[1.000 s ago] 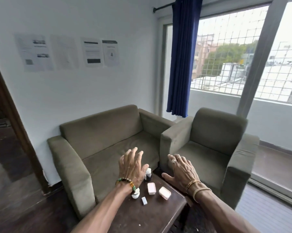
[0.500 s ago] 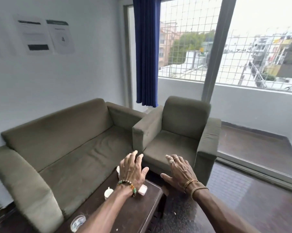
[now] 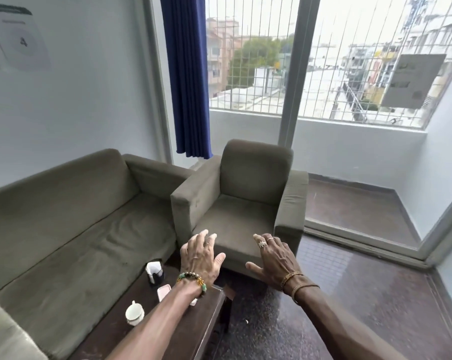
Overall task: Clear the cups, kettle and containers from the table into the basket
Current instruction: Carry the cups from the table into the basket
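Both our hands are flat, fingers spread, holding nothing. The left hand [image 3: 201, 258] hovers over the table's [image 3: 115, 336] far right corner, and the right hand [image 3: 274, 258] is off the table's right edge. On the table sit a dark jar [image 3: 155, 274] at the far end, a pink box [image 3: 164, 292] just nearer, partly under our left wrist, and a white pot [image 3: 134, 313] near the middle. No basket shows. We'd best find it first, then lower the left hand and grip the box by its sides.
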The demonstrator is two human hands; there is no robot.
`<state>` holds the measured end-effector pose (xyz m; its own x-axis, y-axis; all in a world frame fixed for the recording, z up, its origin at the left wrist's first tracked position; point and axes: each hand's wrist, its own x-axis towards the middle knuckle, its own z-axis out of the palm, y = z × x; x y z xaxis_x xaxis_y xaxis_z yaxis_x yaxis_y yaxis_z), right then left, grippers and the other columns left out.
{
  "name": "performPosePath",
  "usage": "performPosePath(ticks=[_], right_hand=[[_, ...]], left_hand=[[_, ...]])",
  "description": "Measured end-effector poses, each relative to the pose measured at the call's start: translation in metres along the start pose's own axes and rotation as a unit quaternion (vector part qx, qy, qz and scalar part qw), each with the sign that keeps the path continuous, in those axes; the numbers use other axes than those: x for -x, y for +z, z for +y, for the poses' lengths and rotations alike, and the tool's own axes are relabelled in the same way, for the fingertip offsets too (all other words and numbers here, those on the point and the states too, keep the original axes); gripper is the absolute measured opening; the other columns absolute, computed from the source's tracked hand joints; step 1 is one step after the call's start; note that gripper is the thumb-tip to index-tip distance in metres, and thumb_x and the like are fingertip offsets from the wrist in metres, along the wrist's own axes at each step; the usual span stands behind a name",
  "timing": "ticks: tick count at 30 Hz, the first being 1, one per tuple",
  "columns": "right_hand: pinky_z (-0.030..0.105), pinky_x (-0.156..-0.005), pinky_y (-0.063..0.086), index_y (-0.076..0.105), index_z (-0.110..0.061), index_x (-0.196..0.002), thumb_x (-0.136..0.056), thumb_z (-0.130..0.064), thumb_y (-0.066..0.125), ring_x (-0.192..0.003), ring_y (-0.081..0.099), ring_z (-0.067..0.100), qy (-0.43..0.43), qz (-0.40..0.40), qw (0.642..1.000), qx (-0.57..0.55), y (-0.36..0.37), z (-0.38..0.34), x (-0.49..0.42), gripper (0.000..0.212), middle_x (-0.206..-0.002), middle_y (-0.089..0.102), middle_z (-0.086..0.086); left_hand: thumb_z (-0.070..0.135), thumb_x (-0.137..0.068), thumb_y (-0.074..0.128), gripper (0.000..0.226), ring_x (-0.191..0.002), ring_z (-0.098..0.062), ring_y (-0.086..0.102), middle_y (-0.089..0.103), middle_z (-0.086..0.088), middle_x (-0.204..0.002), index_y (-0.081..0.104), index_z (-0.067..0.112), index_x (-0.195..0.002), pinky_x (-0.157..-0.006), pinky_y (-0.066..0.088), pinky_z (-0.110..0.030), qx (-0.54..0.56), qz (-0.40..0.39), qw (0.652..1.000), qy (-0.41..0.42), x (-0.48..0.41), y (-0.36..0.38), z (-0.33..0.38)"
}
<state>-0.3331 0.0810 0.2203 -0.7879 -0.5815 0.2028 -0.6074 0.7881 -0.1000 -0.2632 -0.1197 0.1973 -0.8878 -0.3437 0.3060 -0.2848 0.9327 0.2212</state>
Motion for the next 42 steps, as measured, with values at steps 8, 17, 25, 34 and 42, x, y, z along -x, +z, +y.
performPosePath(ticks=[8,17,25,34,42], right_hand=[[0.039,-0.094,0.045,0.037,-0.015,-0.145,-0.082,-0.062,0.056,-0.115,0.051,0.027,-0.007,-0.033,0.999,0.003,0.025,0.068,-0.012,0.08,-0.135,0.047,0.006],[0.039,-0.098,0.043,0.033,-0.015,-0.148,-0.086,-0.058,0.056,-0.122,0.047,0.027,-0.018,-0.032,0.999,-0.01,0.023,0.097,-0.047,0.08,-0.139,0.044,0.006],[0.038,-0.101,0.043,0.03,-0.016,-0.149,-0.085,-0.057,0.057,-0.125,0.046,0.027,-0.042,-0.084,0.995,-0.022,0.065,0.076,-0.081,0.081,-0.144,0.042,0.007],[0.038,-0.102,0.043,0.029,-0.017,-0.149,-0.085,-0.056,0.058,-0.126,0.046,0.027,-0.094,-0.124,0.988,-0.015,0.101,0.025,-0.18,0.08,-0.144,0.041,0.006],[0.037,-0.102,0.043,0.031,-0.02,-0.148,-0.084,-0.054,0.059,-0.125,0.047,0.026,-0.155,-0.148,0.976,-0.038,0.136,-0.049,-0.248,0.079,-0.142,0.043,0.005]], left_hand=[[0.054,-0.089,0.052,0.062,-0.138,-0.017,0.032,0.031,0.005,-0.152,0.036,0.03,-0.144,-0.111,0.029,-0.035,0.001,-0.073,0.997,-0.011,-0.005,0.047,0.04],[0.052,-0.088,0.054,0.061,-0.133,-0.018,0.037,0.034,0.005,-0.149,0.038,0.028,-0.142,-0.108,0.032,-0.035,0.012,-0.088,0.996,-0.012,-0.027,0.062,0.07],[0.048,-0.087,0.057,0.059,-0.128,-0.02,0.042,0.037,0.005,-0.145,0.041,0.028,-0.14,-0.103,0.036,-0.037,0.011,-0.126,0.991,-0.045,-0.046,0.09,0.031],[0.041,-0.086,0.058,0.054,-0.125,-0.024,0.045,0.04,0.003,-0.143,0.043,0.026,-0.136,-0.102,0.037,-0.039,0.042,-0.131,0.984,-0.112,-0.106,0.103,-0.052],[0.039,-0.086,0.058,0.052,-0.124,-0.023,0.046,0.043,0.004,-0.14,0.045,0.027,-0.135,-0.103,0.038,-0.04,0.046,-0.131,0.972,-0.188,-0.134,0.105,-0.136]])
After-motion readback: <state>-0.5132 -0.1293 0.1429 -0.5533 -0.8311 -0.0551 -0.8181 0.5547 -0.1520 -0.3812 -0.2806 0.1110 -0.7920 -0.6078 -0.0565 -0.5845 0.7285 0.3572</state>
